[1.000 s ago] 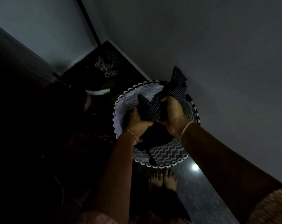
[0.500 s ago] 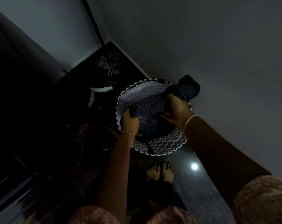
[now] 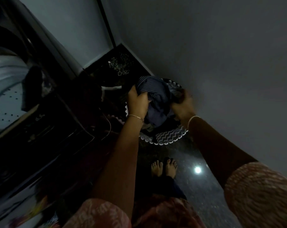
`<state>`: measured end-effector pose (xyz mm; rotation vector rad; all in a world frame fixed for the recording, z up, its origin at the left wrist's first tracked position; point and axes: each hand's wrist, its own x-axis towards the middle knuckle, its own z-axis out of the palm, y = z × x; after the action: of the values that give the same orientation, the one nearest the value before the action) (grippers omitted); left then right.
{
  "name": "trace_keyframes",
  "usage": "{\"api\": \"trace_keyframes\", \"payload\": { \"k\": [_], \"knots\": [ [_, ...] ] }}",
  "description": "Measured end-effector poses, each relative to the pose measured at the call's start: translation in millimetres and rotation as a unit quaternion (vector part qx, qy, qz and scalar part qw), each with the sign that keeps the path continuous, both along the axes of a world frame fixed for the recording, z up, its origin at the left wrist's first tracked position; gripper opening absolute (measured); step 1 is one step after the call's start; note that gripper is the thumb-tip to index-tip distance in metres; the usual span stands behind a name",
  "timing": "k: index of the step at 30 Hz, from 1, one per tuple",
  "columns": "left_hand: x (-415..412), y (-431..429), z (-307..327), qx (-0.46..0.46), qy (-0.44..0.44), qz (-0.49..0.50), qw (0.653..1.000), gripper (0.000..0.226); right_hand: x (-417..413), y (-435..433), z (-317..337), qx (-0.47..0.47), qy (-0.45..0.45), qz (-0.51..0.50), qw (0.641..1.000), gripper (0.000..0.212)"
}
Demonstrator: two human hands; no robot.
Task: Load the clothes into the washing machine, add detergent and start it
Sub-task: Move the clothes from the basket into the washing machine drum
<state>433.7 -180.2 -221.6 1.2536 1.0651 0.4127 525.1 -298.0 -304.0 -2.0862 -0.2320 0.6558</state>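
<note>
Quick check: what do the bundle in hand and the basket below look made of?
Bundle: soft matte cloth, dark blue with thin pale stripes; it bunches and creases. Basket: probably fabric, zigzag print with scalloped white trim; dim light leaves it open.

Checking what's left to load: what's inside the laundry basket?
In the basket, only chevron lining and a pale cloth scrap show. The striped garment, gripped by left hand and right hand, covers the rest.
</note>
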Motion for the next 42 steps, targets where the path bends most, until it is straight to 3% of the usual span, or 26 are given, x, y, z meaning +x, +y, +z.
{"api": "trace_keyframes", "payload": {
  "k": [3, 5, 8, 11, 18, 21, 23, 26, 28, 31, 33, 35, 38, 40, 42],
  "knots": [
    [11, -6, 34, 0.008, -0.037, -0.022, 0.999, 0.022, -9, 7, 8, 0.016, 0.023, 0.164, 0.986, 0.101],
    [19, -10, 59, 0.010, -0.042, -0.044, 0.998, 0.032, -18, 18, 40, 0.045, 0.095, 0.174, 0.979, 0.114],
    [28, -8, 90, 0.015, -0.044, -0.057, 0.997, 0.038, -19, 28, 68, 0.117, 0.127, 0.125, 0.977, 0.101],
    [30, -2, 119, 0.019, -0.058, -0.077, 0.995, 0.020, -10, 33, 94, 0.120, 0.129, 0.111, 0.978, 0.078],
    [43, 10, 178, -0.112, -0.134, -0.038, 0.984, 0.034, -2, 46, 140, 0.120, 0.074, 0.023, 0.990, 0.078],
    [41, 19, 193, -0.149, -0.172, -0.009, 0.974, 0.028, 5, 45, 159, 0.141, 0.078, -0.027, 0.986, 0.046],
    [37, 27, 200, -0.170, -0.186, 0.026, 0.967, 0.023, 12, 41, 174, 0.158, 0.077, -0.040, 0.984, 0.037],
    [30, 47, 196, -0.176, -0.147, 0.069, 0.971, 0.021, 25, 37, 187, 0.143, 0.067, -0.024, 0.987, 0.039],
    [25, 61, 190, -0.166, -0.073, 0.060, 0.982, 0.016, 33, 35, 195, 0.127, 0.064, -0.028, 0.989, 0.038],
    [19, 74, 176, -0.105, 0.070, 0.023, 0.992, 0.061, 43, 34, 208, 0.121, 0.049, -0.039, 0.991, 0.036],
    [17, 74, 169, 0.018, 0.142, -0.030, 0.989, 0.084, 47, 36, 218, 0.120, 0.059, -0.045, 0.990, 0.038],
    [18, 67, 163, 0.141, 0.139, -0.143, 0.970, 0.094, 49, 39, 227, 0.108, 0.069, -0.040, 0.991, 0.042],
    [26, 47, 152, 0.206, 0.132, -0.339, 0.908, 0.132, 49, 44, 240, 0.106, 0.079, -0.017, 0.991, 0.045],
    [33, 39, 143, 0.204, 0.141, -0.377, 0.893, 0.152, 48, 49, 250, 0.121, 0.091, -0.003, 0.988, 0.044],
    [38, 34, 133, 0.180, 0.110, -0.342, 0.916, 0.156, 48, 56, 258, 0.132, 0.108, 0.006, 0.985, 0.044]
  ]
}}
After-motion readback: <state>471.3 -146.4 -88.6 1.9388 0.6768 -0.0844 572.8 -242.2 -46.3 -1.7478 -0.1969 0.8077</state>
